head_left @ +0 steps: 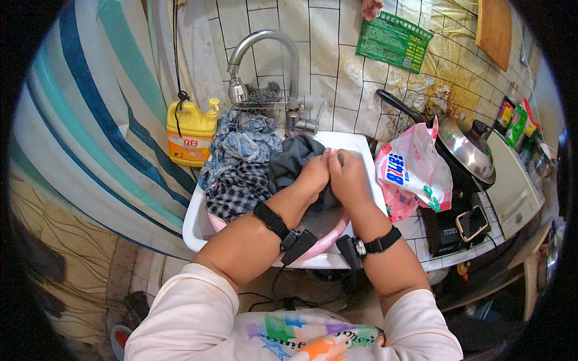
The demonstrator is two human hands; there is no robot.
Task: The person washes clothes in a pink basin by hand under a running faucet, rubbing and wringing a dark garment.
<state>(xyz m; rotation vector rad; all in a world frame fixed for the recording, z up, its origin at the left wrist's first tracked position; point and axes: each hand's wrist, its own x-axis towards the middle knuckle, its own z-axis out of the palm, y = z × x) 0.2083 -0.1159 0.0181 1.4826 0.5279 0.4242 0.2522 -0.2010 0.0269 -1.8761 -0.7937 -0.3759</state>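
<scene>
Both of my hands are together over a pink plastic basin [332, 239] that stands in a white sink [198, 232]. My left hand [316, 169] and my right hand [350, 178] are closed on a dark grey cloth [291, 160], with their thumbs side by side; part of the cloth hangs below them towards greyish water [318, 221]. Left of the hands lie a black-and-white checked cloth [239, 192] and, behind it, a blue patterned cloth [246, 137]. A chrome faucet [293, 67] arches over the back of the sink, its spout above the blue cloth.
A yellow detergent jug [192, 131] hangs by a black cord at the left, beside a striped curtain [104, 135]. To the right are a pink-and-white plastic bag [415, 167], a lidded pan [467, 144], a black cooktop [440, 230] and a phone [473, 223]. A metal rack [262, 104] holds scouring pads.
</scene>
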